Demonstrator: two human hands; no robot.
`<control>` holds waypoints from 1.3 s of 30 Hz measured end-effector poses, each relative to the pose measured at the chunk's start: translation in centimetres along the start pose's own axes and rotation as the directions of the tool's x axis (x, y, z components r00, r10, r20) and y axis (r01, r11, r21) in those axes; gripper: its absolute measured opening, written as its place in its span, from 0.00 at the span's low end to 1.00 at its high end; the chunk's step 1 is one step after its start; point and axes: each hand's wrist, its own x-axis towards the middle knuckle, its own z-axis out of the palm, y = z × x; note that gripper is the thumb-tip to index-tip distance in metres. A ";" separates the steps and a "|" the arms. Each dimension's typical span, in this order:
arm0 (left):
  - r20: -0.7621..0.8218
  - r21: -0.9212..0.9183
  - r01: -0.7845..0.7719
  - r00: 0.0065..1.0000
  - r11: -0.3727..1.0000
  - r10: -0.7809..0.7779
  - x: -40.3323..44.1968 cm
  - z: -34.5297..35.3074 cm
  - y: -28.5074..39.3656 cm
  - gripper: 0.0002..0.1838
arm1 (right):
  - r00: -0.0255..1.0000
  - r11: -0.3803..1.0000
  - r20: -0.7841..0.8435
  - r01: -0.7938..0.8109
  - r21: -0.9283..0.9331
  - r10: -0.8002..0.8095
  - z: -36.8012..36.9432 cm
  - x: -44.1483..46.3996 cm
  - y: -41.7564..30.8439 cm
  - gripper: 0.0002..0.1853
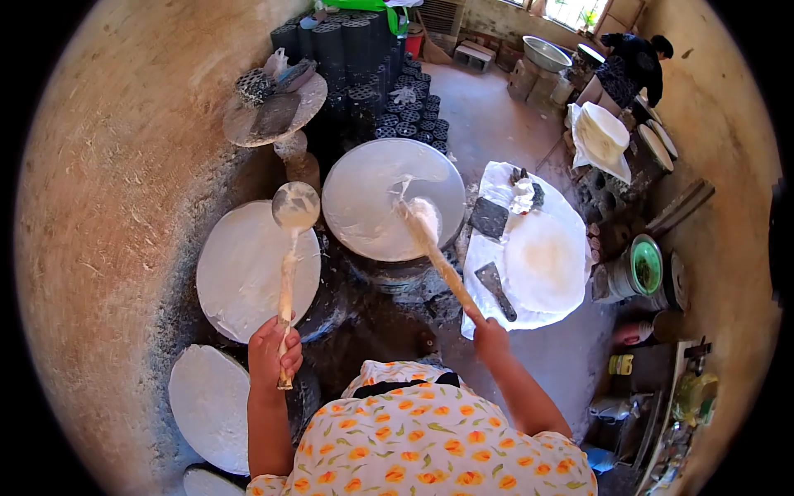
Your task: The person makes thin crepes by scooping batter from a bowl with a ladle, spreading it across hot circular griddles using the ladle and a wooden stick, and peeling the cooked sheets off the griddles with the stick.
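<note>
My left hand (275, 354) is closed around the wooden handle of a ladle (295, 207), its round metal bowl raised over the edge of a white-coated round griddle (248, 285). My right hand (491, 341) grips a long wooden stick (447, 273) that slants up and left onto the middle griddle (356, 194). White batter (424, 217) lies at the stick's far end, so its tip is hard to make out. Pale, smeared batter covers much of that griddle's surface. A third white-coated griddle (207, 405) sits at lower left.
To the right, a white cloth (488, 186) holds a round stack of thin white flatbreads (547, 256), a black pad (490, 217) and a dark scraper (496, 291). Black honeycomb briquettes (364, 58) are piled behind. A person (641, 66) in dark clothes bends over at far right.
</note>
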 end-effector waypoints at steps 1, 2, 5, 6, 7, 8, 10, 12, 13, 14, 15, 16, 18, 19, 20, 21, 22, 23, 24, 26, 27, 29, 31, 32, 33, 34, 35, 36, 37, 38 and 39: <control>0.004 -0.018 0.004 1.000 1.000 -0.004 0.2 0.3 -0.1 0.15 | 0.999 0.999 -0.048 -0.012 -0.036 0.010 -0.1 1.1 0.4 0.34; 0.007 -0.037 0.006 1.000 0.999 -0.006 0.4 0.6 -0.1 0.14 | 0.997 1.000 -0.079 -0.011 -0.009 0.010 -0.4 2.1 0.2 0.33; 0.000 -0.011 0.002 1.000 1.000 -0.002 0.6 1.8 -0.2 0.14 | 0.984 0.982 -0.175 0.027 0.188 0.007 0.6 5.7 0.9 0.29; -0.002 -0.007 0.001 1.000 1.000 -0.001 0.6 2.1 -0.2 0.14 | 0.935 0.915 -0.340 0.223 0.336 -0.103 1.2 6.7 0.9 0.24; -0.001 -0.002 -0.002 1.000 1.000 0.002 0.7 2.4 -0.3 0.14 | 0.935 0.914 -0.339 0.222 0.340 -0.101 1.5 6.4 1.2 0.24; 0.000 0.005 -0.005 1.000 1.000 0.005 0.8 2.7 -0.3 0.14 | 0.988 0.891 -0.137 0.128 0.435 -0.074 0.8 5.5 0.8 0.25; -0.012 0.001 -0.009 1.000 1.000 0.009 0.7 3.3 -0.2 0.15 | 0.986 0.844 0.158 -0.043 0.534 -0.050 1.0 3.8 2.2 0.26; -0.030 -0.009 -0.014 0.999 1.000 0.014 0.5 3.7 -0.4 0.15 | 0.976 0.938 0.184 0.047 0.343 -0.117 0.7 1.8 4.7 0.28; -0.045 -0.010 -0.021 0.999 1.000 0.021 0.5 3.8 -0.5 0.15 | 0.967 0.976 0.146 0.194 0.103 -0.208 0.2 1.6 5.6 0.29; -0.062 -0.012 -0.027 0.998 1.000 0.026 0.4 3.8 -0.6 0.16 | 0.979 0.984 0.111 0.167 0.061 -0.173 0.1 2.4 6.5 0.30; -0.070 -0.012 -0.027 0.997 1.000 0.026 0.4 3.9 -0.8 0.16 | 0.987 0.990 0.077 0.139 0.019 -0.140 -0.3 3.5 6.9 0.31; -0.080 -0.019 -0.037 0.996 0.999 0.036 0.4 3.8 -1.0 0.16 | 0.991 0.990 -0.001 0.136 0.039 -0.136 -0.6 5.3 7.1 0.30; -0.098 -0.021 -0.055 0.994 0.998 0.053 0.1 4.2 -1.4 0.16 | 0.979 0.982 -0.116 0.177 0.067 -0.169 -0.6 10.6 7.4 0.29; -0.119 -0.008 -0.061 0.991 0.998 0.060 0.0 4.5 -1.3 0.16 | 0.983 0.974 -0.082 0.173 0.145 -0.162 -1.5 13.3 6.5 0.25; -0.141 0.006 -0.065 0.988 0.998 0.065 -0.1 4.9 -1.3 0.16 | 0.994 0.988 -0.046 0.102 0.114 -0.097 -1.4 16.2 6.1 0.24; -0.144 0.010 -0.073 0.987 0.997 0.074 -0.2 5.2 -1.3 0.16 | 0.983 0.946 -0.140 0.153 0.287 -0.117 -1.5 18.6 5.6 0.22; -0.139 0.007 -0.084 0.987 0.996 0.084 -0.3 5.4 -1.4 0.16 | 0.981 0.907 -0.167 0.161 0.389 -0.102 -1.7 21.0 4.8 0.20; -0.136 0.004 -0.093 0.986 0.996 0.093 -0.4 5.6 -1.5 0.17 | 0.983 0.911 -0.160 0.142 0.386 -0.086 -1.4 23.5 4.3 0.21; -0.140 0.007 -0.101 0.985 0.995 0.101 -0.5 5.9 -1.6 0.17 | 0.976 0.890 -0.180 0.187 0.416 -0.121 -1.6 25.1 3.5 0.21; -0.171 -0.020 -0.106 0.980 0.994 0.101 -0.8 6.4 -1.7 0.17 | 0.966 0.860 -0.204 0.238 0.451 -0.160 -2.2 25.8 1.9 0.22; -0.175 -0.014 -0.113 0.979 0.993 0.109 -0.9 6.3 -1.7 0.17 | 0.966 0.826 -0.146 0.258 0.502 -0.213 -3.2 24.9 1.0 0.22; -0.168 -0.034 -0.110 0.980 0.993 0.103 -1.2 5.9 -2.0 0.17 | 0.958 0.788 -0.086 0.273 0.552 -0.272 -3.2 23.4 1.0 0.23; -0.159 -0.054 -0.114 0.982 0.992 0.105 -1.7 5.3 -2.1 0.17 | 0.919 0.731 -0.306 0.384 0.564 -0.247 -2.6 21.7 2.9 0.26; -0.145 -0.071 -0.114 0.984 0.991 0.103 -1.9 5.1 -2.1 0.17 | 0.920 0.731 -0.303 0.384 0.564 -0.249 -2.8 21.3 3.6 0.26; -0.148 -0.072 -0.113 0.984 0.991 0.102 -1.9 5.1 -2.2 0.17 | 0.971 0.836 -0.187 0.227 0.500 -0.152 -3.2 20.9 4.3 0.28; -0.145 -0.073 -0.109 0.985 0.991 0.098 -1.9 5.2 -2.2 0.16 | 0.996 0.910 -0.080 0.065 0.409 -0.035 -3.4 20.6 4.8 0.29; -0.141 -0.074 -0.104 0.986 0.992 0.093 -1.8 5.3 -2.3 0.15 | 0.996 0.910 -0.079 0.063 0.409 -0.033 -4.0 20.6 4.1 0.29; -0.139 -0.073 -0.101 0.986 0.992 0.090 -1.7 5.5 -2.3 0.15 | 1.000 0.961 -0.005 -0.022 0.274 0.025 -4.7 20.7 2.7 0.30; -0.139 -0.071 -0.065 0.989 0.995 0.054 -1.4 5.8 -2.3 0.15 | 0.994 0.987 0.059 -0.099 0.128 0.092 -5.1 20.8 1.8 0.31; -0.138 -0.069 -0.029 0.990 0.997 0.019 -1.2 6.0 -2.3 0.16 | 0.998 0.977 0.032 -0.066 0.204 0.061 -3.7 21.4 1.8 0.33; -0.133 -0.069 -0.027 0.991 0.997 0.018 -1.2 5.7 -2.2 0.16 | 0.997 0.976 0.029 -0.069 0.204 0.065 -2.4 21.6 1.8 0.33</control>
